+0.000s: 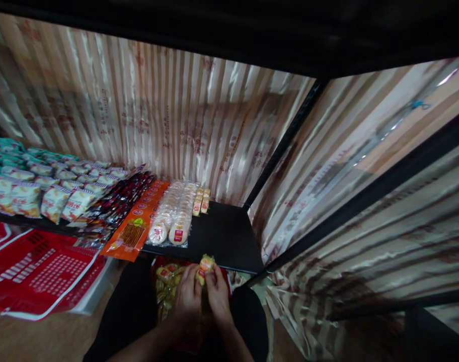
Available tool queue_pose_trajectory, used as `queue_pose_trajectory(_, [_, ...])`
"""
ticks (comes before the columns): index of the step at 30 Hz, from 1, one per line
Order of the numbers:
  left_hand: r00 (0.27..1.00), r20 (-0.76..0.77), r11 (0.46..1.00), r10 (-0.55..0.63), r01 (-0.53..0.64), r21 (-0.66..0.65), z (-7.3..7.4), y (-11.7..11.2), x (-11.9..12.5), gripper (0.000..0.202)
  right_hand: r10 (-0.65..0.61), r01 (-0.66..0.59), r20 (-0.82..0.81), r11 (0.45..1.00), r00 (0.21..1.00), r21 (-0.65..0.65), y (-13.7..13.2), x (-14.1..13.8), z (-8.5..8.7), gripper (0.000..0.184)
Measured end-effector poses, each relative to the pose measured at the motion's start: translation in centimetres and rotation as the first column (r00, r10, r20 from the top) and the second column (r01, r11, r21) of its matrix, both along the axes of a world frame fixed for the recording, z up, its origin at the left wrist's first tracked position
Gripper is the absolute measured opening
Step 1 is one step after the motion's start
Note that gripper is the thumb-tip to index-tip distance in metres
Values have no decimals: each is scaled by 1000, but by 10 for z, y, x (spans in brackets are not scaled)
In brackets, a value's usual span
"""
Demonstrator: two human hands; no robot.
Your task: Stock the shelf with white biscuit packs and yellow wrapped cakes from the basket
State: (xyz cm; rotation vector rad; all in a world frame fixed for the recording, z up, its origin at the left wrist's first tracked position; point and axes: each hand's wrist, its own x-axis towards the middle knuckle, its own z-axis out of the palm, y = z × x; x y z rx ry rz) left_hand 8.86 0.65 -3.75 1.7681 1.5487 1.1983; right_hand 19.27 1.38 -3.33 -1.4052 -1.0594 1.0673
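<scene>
Between the fingers of both my hands is a small yellow wrapped snack pack (206,269) with a red label. My left hand (188,290) grips its left side and my right hand (217,289) its right side, just in front of the shelf edge. Below them, between my knees, an open bag or box (165,284) holds many similar yellow packs. On the black shelf (225,234), two short rows of the same yellow packs (201,200) stand beside rows of round white wrapped cakes (178,232).
Left of the cakes lie an orange snack bag (133,229), a row of dark red packets (120,201) and many white and teal bags (50,198). A red carrier bag (44,271) hangs below the shelf. Black posts (286,146) and striped curtains (214,115) enclose the shelf.
</scene>
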Motion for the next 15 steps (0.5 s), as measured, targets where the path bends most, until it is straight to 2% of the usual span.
queue_pose_trajectory(3, [1000,30,1000,1,-1,11,4,13,8,38,2,-3,22,1000,1000,24,15,5,7,50])
queue_pose_trajectory(7, [1000,18,1000,-1,1,-8,9,34,14,42,-41,34,120,998,992,57,41,11,6,51])
queue_pose_trajectory(10, [1000,-11,999,17,-17,-36,13,53,17,46,-29,19,113,996,993,90,67,13,2,51])
queue_pose_trajectory(15, [998,-45,999,45,-45,7,14,81,24,47,-104,92,82,985,991,146,113,9,-3,49])
